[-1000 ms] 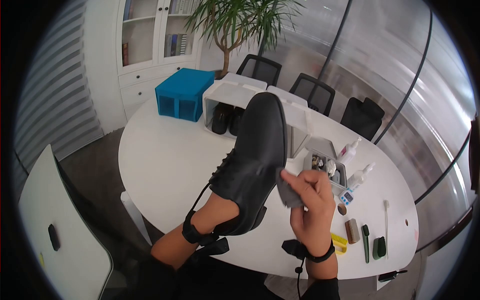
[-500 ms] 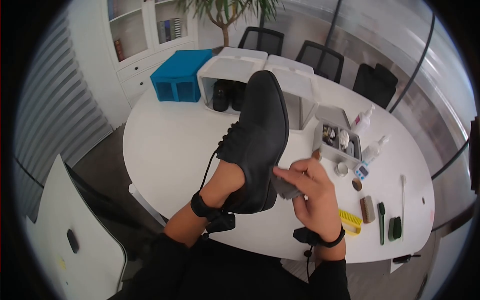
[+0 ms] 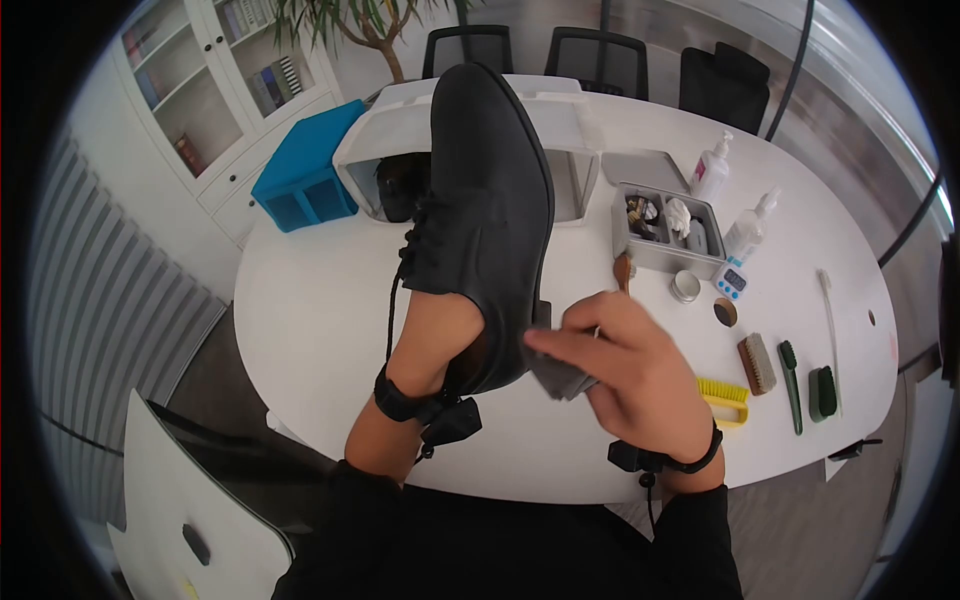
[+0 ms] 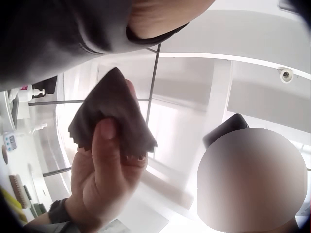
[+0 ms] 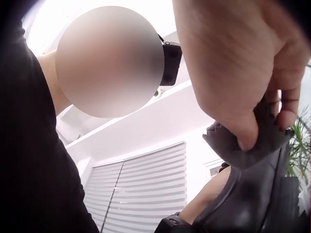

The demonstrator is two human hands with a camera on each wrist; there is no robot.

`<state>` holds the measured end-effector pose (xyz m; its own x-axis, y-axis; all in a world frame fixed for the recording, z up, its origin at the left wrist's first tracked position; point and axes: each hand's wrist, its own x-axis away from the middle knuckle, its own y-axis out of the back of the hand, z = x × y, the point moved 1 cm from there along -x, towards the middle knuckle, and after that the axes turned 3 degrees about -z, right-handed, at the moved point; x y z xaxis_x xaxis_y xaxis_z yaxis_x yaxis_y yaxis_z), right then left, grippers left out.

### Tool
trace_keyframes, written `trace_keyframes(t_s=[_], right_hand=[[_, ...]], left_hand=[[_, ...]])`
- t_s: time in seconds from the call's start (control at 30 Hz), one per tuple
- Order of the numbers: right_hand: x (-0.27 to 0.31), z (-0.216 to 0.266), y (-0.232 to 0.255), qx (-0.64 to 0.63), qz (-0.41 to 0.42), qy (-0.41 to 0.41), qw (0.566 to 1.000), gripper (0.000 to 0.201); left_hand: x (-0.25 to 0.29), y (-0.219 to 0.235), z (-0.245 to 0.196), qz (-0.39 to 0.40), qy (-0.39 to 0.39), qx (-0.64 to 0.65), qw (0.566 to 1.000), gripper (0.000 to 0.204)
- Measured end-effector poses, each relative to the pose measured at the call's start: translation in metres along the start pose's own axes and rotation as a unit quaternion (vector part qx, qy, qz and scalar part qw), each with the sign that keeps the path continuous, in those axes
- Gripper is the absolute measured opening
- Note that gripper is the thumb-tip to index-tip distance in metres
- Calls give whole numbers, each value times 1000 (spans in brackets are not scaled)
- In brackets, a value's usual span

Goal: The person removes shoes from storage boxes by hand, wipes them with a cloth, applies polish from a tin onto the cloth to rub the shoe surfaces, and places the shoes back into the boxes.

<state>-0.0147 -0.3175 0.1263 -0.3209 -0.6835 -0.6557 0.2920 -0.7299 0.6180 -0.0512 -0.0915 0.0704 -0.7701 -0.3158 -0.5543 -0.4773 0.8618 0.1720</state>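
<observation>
A black lace-up leather shoe [image 3: 480,225] is held up over the table in the head view, toe pointing away and laces toward the left. My left hand [image 3: 447,325] is pushed into its opening, so the fingers are hidden inside. In my right hand [image 3: 640,365], thumb and fingers pinch a folded dark grey cloth [image 3: 560,375] against the shoe's right side near the heel. The left wrist view shows the cloth [image 4: 108,114] with zigzag-cut edges, the thumb flat over it. Close to the shoe's leather, the cloth [image 5: 248,153] also appears in the right wrist view.
On the white table [image 3: 310,330] stand a blue box [image 3: 310,165] and white shoe boxes [image 3: 575,130]. To the right are a grey divided case [image 3: 668,225], pump bottles [image 3: 712,170], a timer [image 3: 731,281], a small round tin [image 3: 685,287] and several brushes [image 3: 757,363].
The cloth in my right hand has slid along the shoe's side toward the heel. The head view has shifted, and a wooden-handled brush and round tin now show beyond the right hand.
</observation>
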Motion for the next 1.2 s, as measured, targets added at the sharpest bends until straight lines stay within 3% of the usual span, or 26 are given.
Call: trace_keyframes(t_s=[0.13, 0.23, 0.3, 0.5, 0.73, 1.2], right_hand=[[3, 1, 14, 12, -85, -27, 996, 64], [-1, 3, 15, 36, -129, -12, 991, 63], [-8, 7, 16, 49, -134, -13, 990, 62], [-24, -2, 10, 37, -205, -36, 977, 61], [-30, -21, -3, 53, -185, -39, 981, 61], [-29, -26, -9, 56, -72, -61, 994, 60]], left_hand=[[-4, -11, 2, 22, -10, 12, 1000, 46], [-6, -25, -1, -27, -52, 40, 997, 45], [-14, -27, -17, 10, -55, 2, 998, 46], [-24, -36, -31, 6, -48, 5, 999, 40], [-38, -42, -14, 1, -93, 16, 996, 37], [-49, -34, 9, -8, -111, -136, 984, 42]])
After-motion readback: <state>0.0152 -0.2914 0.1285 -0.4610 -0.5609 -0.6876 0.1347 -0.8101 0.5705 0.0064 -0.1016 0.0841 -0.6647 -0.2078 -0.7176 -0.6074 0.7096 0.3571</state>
